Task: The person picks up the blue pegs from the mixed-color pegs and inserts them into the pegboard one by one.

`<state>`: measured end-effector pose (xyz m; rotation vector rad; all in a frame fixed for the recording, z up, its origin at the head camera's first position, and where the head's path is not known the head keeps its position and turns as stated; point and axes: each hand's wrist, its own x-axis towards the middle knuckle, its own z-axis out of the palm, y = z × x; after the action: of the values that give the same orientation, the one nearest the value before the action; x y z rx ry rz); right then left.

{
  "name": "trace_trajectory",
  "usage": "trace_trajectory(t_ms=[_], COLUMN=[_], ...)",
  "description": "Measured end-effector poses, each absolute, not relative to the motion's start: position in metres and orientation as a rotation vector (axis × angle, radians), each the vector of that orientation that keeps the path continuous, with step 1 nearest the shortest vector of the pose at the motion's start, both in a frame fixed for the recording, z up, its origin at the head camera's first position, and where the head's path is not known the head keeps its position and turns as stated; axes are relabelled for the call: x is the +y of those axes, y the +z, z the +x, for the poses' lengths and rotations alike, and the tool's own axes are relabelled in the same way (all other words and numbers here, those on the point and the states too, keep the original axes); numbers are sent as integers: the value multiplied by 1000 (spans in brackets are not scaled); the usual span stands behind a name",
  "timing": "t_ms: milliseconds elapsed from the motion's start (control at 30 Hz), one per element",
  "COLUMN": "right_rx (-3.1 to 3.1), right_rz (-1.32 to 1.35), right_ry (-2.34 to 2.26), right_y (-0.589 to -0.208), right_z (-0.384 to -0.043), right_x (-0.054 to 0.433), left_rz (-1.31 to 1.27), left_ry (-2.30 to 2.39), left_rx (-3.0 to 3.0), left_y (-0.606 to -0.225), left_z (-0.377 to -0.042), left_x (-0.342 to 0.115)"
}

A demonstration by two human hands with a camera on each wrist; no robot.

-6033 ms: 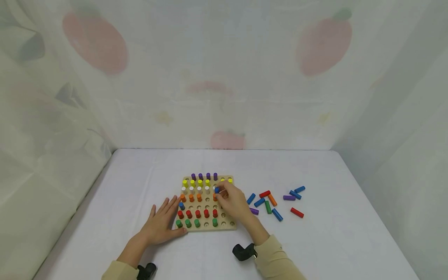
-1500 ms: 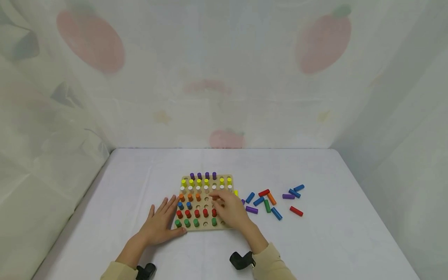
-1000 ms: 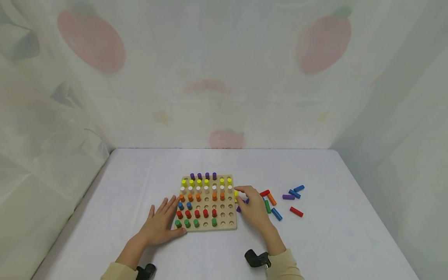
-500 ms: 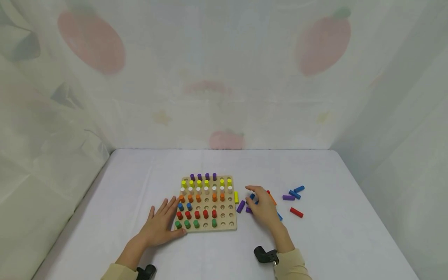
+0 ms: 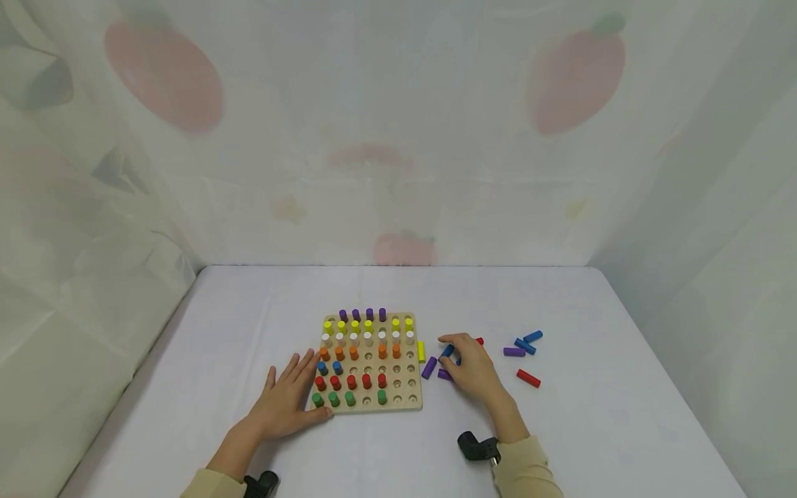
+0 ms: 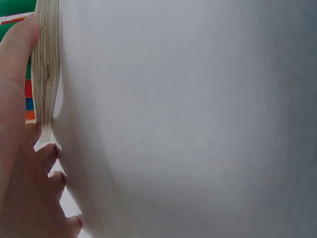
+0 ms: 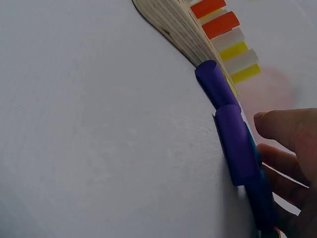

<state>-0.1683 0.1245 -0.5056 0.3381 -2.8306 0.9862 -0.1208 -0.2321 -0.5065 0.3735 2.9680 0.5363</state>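
Note:
A wooden pegboard (image 5: 407, 408) lies on the table, with rows of coloured pegs upright in its holes. My left hand (image 5: 288, 402) is spread flat at its left side. In the left wrist view the thumb (image 6: 17, 49) touches the board's edge. Right of the board, my right hand (image 5: 471, 366) is low over loose pegs, thumb and index finger apart on either side of a blue peg (image 5: 446, 351). In the right wrist view a purple peg (image 7: 235, 146) partly hides blue ones beyond it. The palm covers other loose pegs.
A yellow peg (image 5: 420, 352) lies along the board's right edge, close to a purple peg (image 5: 429, 368). Farther right are a red peg (image 5: 528, 378), another purple peg (image 5: 513, 352) and two blue pegs (image 5: 525, 346). Patterned cloth walls surround the table's back and sides.
A second blue peg now stands in the blue row. My right hand has left the board and moved right to the loose pegs, its fingers lowering round a blue one. My left hand has stayed put.

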Motion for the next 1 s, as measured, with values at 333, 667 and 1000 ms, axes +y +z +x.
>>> trace_trajectory(t_ms=[333, 667, 1000], right_rx=[-2880, -2886, -2874], right_rz=[308, 295, 308], right_ry=[959, 887, 851], right_y=[-511, -513, -513], right_z=[-172, -174, -179], right_x=[127, 125, 121], left_rz=[393, 384, 380], left_ry=[538, 539, 542], left_rx=[2982, 2972, 2967], left_y=[-507, -506, -508], left_z=[-119, -120, -121], left_x=[-233, -233, -233])
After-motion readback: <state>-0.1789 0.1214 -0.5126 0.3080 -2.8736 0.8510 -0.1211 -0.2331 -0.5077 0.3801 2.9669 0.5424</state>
